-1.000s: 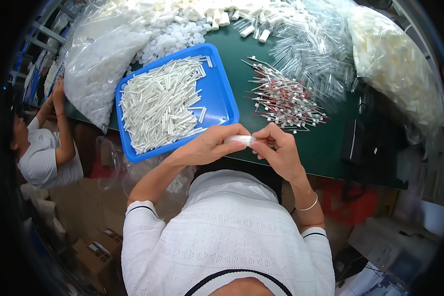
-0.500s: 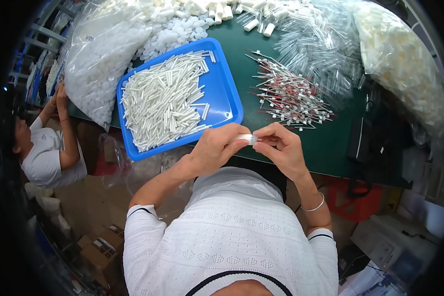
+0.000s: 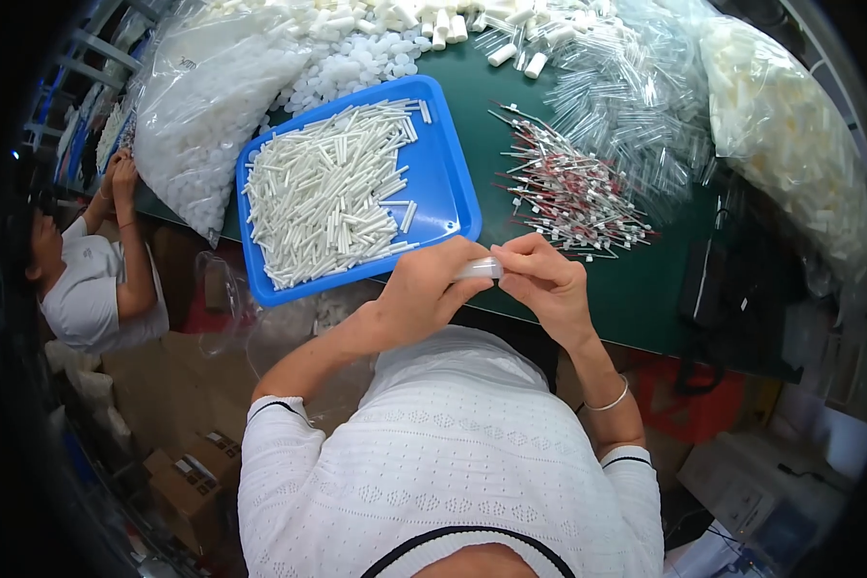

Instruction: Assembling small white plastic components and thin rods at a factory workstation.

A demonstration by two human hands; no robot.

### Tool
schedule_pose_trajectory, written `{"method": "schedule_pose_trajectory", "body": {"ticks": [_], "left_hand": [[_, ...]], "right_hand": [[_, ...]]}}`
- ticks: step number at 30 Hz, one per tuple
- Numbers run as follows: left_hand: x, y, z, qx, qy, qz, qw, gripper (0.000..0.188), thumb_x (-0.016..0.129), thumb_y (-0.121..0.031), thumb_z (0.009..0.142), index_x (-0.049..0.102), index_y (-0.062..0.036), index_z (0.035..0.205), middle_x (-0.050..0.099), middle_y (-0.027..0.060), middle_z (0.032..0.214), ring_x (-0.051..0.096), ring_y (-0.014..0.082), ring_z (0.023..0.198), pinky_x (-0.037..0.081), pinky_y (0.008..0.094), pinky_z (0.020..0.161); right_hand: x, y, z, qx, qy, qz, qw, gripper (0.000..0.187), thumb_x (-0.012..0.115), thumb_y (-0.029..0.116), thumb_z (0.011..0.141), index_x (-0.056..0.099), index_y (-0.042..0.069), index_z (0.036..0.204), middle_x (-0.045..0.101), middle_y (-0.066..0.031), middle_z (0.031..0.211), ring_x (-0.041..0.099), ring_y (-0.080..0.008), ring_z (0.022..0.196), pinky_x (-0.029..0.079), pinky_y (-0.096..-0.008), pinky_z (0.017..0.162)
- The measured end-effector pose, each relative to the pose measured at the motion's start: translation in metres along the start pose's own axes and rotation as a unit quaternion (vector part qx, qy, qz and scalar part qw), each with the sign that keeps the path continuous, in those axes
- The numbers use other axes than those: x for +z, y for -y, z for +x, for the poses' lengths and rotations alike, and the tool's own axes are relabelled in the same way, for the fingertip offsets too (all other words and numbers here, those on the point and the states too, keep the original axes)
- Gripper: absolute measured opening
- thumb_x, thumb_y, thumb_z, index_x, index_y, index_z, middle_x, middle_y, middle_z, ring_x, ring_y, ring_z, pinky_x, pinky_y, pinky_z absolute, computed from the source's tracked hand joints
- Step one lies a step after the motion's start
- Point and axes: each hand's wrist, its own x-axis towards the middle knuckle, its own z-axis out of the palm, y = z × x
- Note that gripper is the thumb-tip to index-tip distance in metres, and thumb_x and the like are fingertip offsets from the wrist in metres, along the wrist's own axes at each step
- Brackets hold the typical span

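In front of my chest, over the table's near edge, my left hand [image 3: 419, 289] is closed around a short white cylinder [image 3: 480, 270] with a translucent, shiny end. The fingertips of my right hand [image 3: 549, 284] pinch at that end; anything small between them is hidden. Just beyond the left hand is a blue tray [image 3: 448, 178] with a heap of thin white sticks [image 3: 328, 193]. Past the right hand lies a pile of small red-and-white wired pieces [image 3: 573, 188] with thin leads.
On the green table [image 3: 645, 279] are a pile of clear tubes [image 3: 631, 106], white cylinders [image 3: 501, 55] and white translucent caps [image 3: 356, 65]. Full plastic bags stand at the left [image 3: 212, 106] and right [image 3: 780, 135]. Another person [image 3: 101, 279] sits at the far left.
My right fingertips have closed in on the cylinder's end, and its translucent part shows more. The view has shifted slightly, with the table's contents a little further right.
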Motion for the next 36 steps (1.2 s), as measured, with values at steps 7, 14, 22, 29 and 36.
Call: {"method": "schedule_pose_trajectory", "body": {"ticks": [7, 14, 22, 29, 36], "left_hand": [[0.006, 0.009, -0.011, -0.156, 0.156, -0.264, 0.939, 0.041, 0.035, -0.034, 0.103, 0.056, -0.0019, 0.086, 0.044, 0.001, 0.061, 0.041, 0.0094, 0.055, 0.034, 0.0248, 0.051], [0.03, 0.009, -0.008, -0.288, 0.128, -0.673, 0.67, 0.046, 0.028, -0.043, 0.103, 0.051, -0.0053, 0.089, 0.038, -0.003, 0.06, 0.034, 0.0081, 0.053, 0.029, 0.0214, 0.049], [0.04, -0.005, -0.005, -0.299, 0.056, -0.729, 0.614, 0.045, 0.025, -0.044, 0.103, 0.049, -0.0066, 0.09, 0.046, 0.0027, 0.084, 0.046, 0.016, 0.079, 0.041, 0.0298, 0.079], [0.048, -0.004, -0.021, -0.276, 0.01, -0.749, 0.602, 0.04, 0.028, -0.039, 0.103, 0.049, -0.0084, 0.091, 0.047, 0.0031, 0.08, 0.045, 0.0145, 0.075, 0.041, 0.0304, 0.074], [0.037, -0.019, -0.044, -0.319, -0.083, -0.74, 0.586, 0.032, 0.031, -0.036, 0.103, 0.05, -0.0099, 0.104, 0.049, 0.0015, 0.085, 0.049, 0.0137, 0.082, 0.045, 0.0304, 0.077]], "right_hand": [[-0.006, -0.007, -0.006, 0.047, 0.05, 0.1, 0.993, 0.02, 0.069, -0.002, 0.082, 0.067, -0.001, 0.103, 0.056, -0.001, 0.087, 0.051, -0.006, 0.076, 0.042, -0.0184, 0.068], [0.003, 0.0, 0.001, 0.073, 0.004, 0.124, 0.99, 0.026, 0.068, 0.002, 0.084, 0.058, -0.001, 0.108, 0.058, -0.0029, 0.09, 0.059, -0.0085, 0.083, 0.048, -0.0214, 0.072], [0.013, 0.002, -0.013, -0.248, -0.031, -0.356, 0.9, 0.071, 0.081, 0.008, 0.062, 0.049, 0.002, 0.125, 0.053, -0.018, 0.121, 0.057, -0.0302, 0.104, 0.049, -0.036, 0.085], [0.017, 0.01, -0.015, -0.25, 0.021, -0.349, 0.903, 0.064, 0.078, 0.007, 0.061, 0.05, -0.002, 0.118, 0.053, -0.02, 0.118, 0.058, -0.0335, 0.098, 0.051, -0.0369, 0.079], [0.028, 0.004, -0.013, -0.285, 0.056, -0.368, 0.883, 0.063, 0.076, 0.009, 0.065, 0.047, -0.004, 0.12, 0.056, -0.0167, 0.111, 0.059, -0.0293, 0.094, 0.054, -0.0332, 0.07]]}}
